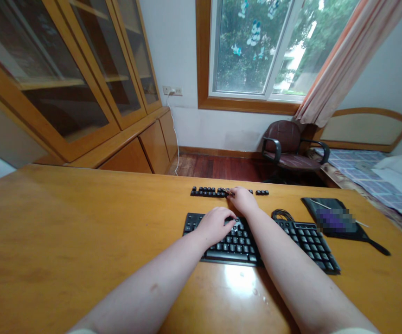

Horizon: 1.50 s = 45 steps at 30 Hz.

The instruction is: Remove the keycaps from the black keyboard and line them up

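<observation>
A black keyboard (230,248) lies on the wooden desk. Some keycaps are off its top row, where a pale patch shows. My left hand (216,226) rests over its upper middle, with thumb and forefinger apart and nothing visible between them. Behind the keyboard runs a row of loose black keycaps (206,191). At that row, my right hand (243,200) reaches over the keyboard, its fingers closed around a small, thin, brownish metallic tool (226,190). The tool's exact kind is too small to tell, and my right forearm covers part of the keyboard.
The wooden desk (82,232) stretches widely to the left. A coiled black cable (282,215) sits behind the keyboard. On the right lies a black pouch (329,204) with a thin white stick (321,204) on it. Beyond the desk stand a chair (284,139) and glass-door cabinets (117,125).
</observation>
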Tool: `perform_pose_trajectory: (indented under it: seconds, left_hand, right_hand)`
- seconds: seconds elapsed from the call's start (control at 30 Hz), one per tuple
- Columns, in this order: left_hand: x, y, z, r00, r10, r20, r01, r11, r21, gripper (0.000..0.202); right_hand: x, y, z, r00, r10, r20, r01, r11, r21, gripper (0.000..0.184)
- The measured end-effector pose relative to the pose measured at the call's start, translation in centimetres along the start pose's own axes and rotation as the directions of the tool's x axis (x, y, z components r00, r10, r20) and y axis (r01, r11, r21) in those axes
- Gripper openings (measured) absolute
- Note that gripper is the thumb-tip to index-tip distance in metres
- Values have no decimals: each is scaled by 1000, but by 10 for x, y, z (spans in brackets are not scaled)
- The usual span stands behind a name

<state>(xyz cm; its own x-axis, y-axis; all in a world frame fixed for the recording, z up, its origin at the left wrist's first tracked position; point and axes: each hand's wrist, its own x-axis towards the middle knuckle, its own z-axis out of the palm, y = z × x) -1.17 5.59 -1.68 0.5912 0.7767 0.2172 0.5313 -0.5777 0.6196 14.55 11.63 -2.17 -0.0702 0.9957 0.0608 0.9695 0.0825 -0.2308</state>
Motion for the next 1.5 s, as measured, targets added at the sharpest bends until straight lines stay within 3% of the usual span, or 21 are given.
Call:
perform_pose_trajectory:
  seconds: [0.83,0.9,1.0,1.07,1.17,1.3,1.4,1.5]
  left_hand:
    - [0,0,-1,1000,-3,3,3,1000,0,15]
    - [0,1,-2,1000,-3,8,3,1000,10,16]
    - [-2,4,-3,998,46,38,-48,998,51,21]
    - [-3,7,-4,993,89,72,-96,990,99,35]
    - [-5,10,-4,985,98,139,-120,980,161,54]
    - [-4,9,-7,980,58,191,-92,980,175,61]
    - [-3,6,-14,978,4,208,-39,986,164,62]
    - [-3,5,-21,968,-39,246,4,990,141,58]
  right_hand:
    - [0,-1,0,999,8,-33,-6,997,70,19]
    - [-1,-1,-2,996,14,-83,-3,991,130,21]
    - [-6,1,-14,964,17,-266,55,964,260,25]
    - [-14,4,-29,921,9,-390,138,928,346,25]
    - [-36,9,-55,892,-30,-451,261,848,460,33]
    - [-72,14,-68,939,-103,-329,266,822,503,30]
    - [-87,15,-58,980,-64,-187,173,737,653,26]
    - [-89,13,-43,990,-36,-133,123,663,739,22]
